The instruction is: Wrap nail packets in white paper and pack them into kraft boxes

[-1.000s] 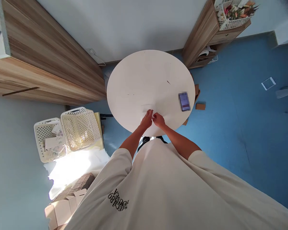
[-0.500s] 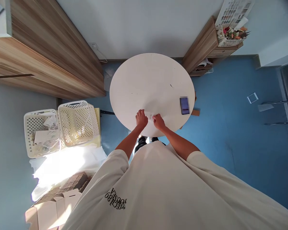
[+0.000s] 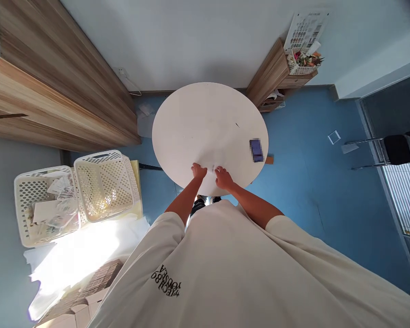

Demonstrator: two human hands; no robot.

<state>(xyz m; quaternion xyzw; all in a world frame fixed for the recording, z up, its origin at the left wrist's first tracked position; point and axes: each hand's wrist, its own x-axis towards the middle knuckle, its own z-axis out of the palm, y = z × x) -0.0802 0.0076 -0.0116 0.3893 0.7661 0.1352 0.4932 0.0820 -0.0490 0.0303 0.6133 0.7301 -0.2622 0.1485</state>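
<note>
I stand at a round white table point(image 3: 208, 118). Both my hands rest at its near edge, a short gap between them. My left hand point(image 3: 198, 171) has its fingers curled down onto a small, thin white piece point(image 3: 210, 171) that barely shows against the tabletop. My right hand point(image 3: 223, 177) pinches the other side of that piece. What the piece is I cannot make out. A dark purple phone point(image 3: 256, 150) lies flat near the table's right edge, well away from both hands.
Two white lattice baskets point(image 3: 105, 184) stand at the left, one holding papers point(image 3: 46, 212). Cardboard boxes point(image 3: 71, 314) sit at the lower left. A long wooden cabinet point(image 3: 54, 86) runs along the left, a small wooden shelf point(image 3: 269, 79) behind the table, a chair point(image 3: 389, 150) at right.
My hands have drawn slightly apart and come back toward the table's near edge, now pressing down on the small white piece. The view has tilted and shifted a little.
</note>
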